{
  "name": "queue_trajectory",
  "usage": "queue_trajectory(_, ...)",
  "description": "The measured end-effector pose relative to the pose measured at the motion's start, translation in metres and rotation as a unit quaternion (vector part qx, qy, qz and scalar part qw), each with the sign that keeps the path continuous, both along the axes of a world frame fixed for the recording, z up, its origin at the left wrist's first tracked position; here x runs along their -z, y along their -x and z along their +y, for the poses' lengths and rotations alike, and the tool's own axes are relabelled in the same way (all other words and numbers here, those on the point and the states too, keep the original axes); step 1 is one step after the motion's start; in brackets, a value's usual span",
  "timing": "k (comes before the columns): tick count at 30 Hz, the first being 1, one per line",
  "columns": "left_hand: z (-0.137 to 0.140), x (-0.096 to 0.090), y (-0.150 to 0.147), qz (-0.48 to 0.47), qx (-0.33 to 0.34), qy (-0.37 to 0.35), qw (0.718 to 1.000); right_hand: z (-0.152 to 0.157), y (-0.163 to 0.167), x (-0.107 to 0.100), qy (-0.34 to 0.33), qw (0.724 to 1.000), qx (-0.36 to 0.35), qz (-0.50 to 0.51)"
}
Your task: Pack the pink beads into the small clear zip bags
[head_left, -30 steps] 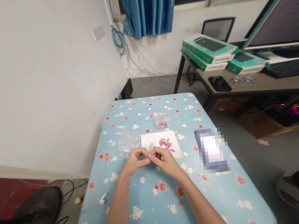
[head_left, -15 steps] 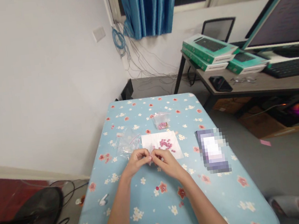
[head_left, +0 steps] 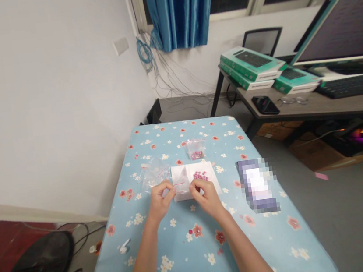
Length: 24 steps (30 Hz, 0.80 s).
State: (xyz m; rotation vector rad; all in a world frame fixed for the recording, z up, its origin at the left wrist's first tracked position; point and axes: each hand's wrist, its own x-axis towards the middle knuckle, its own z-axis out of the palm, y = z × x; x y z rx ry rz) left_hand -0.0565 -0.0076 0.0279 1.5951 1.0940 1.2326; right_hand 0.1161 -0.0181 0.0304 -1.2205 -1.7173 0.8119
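Note:
My left hand (head_left: 162,200) and my right hand (head_left: 206,196) are side by side over the near edge of a white sheet (head_left: 211,170), fingertips pinched and a small gap between them. They grip opposite ends of what looks like a small clear zip bag (head_left: 181,187), with a thin red line along its mouth. Its see-through body is hard to make out against the sheet. Pink beads (head_left: 200,176) lie loose in a cluster on the sheet, just beyond my right fingers, which hide some of them.
Behind the sheet stands a clear bag of pink beads (head_left: 196,150). Crumpled clear bags (head_left: 154,173) lie left of it. A pixelated phone-like item (head_left: 258,186) is at right, a white earbud (head_left: 124,246) at front left, and a red bead (head_left: 190,232) near the front.
My hands have moved apart from fingertips touching, stretching the clear bag's mouth between them. The view has shifted slightly.

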Motion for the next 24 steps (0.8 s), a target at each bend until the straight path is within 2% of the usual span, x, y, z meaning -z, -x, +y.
queue_trajectory(4, -0.007, -0.011, -0.005, 0.097, 0.008, -0.089, 0.991, 0.002, -0.010, 0.000, -0.027, 1.000, -0.008, 0.008)
queue_trajectory(7, -0.010, -0.016, -0.010, 0.193, -0.004, -0.148, 0.970, 0.002, -0.016, -0.003, -0.031, 0.998, -0.050, -0.009)
queue_trajectory(11, -0.013, -0.017, -0.016, 0.297, 0.039, -0.156, 0.941, -0.001, -0.020, -0.009, -0.009, 0.994, -0.105, -0.019)
queue_trajectory(14, -0.016, -0.014, -0.023, 0.300, 0.057, -0.158, 0.939, -0.002, -0.021, -0.012, 0.005, 0.992, -0.127, -0.007)
queue_trajectory(17, -0.018, -0.010, -0.028, 0.274, 0.043, -0.183, 0.943, -0.003, -0.021, -0.014, 0.016, 0.991, -0.132, 0.002)
queue_trajectory(24, -0.015, -0.001, -0.027, 0.279, -0.042, -0.187, 0.941, 0.000, -0.026, -0.009, -0.012, 0.998, -0.056, 0.028)
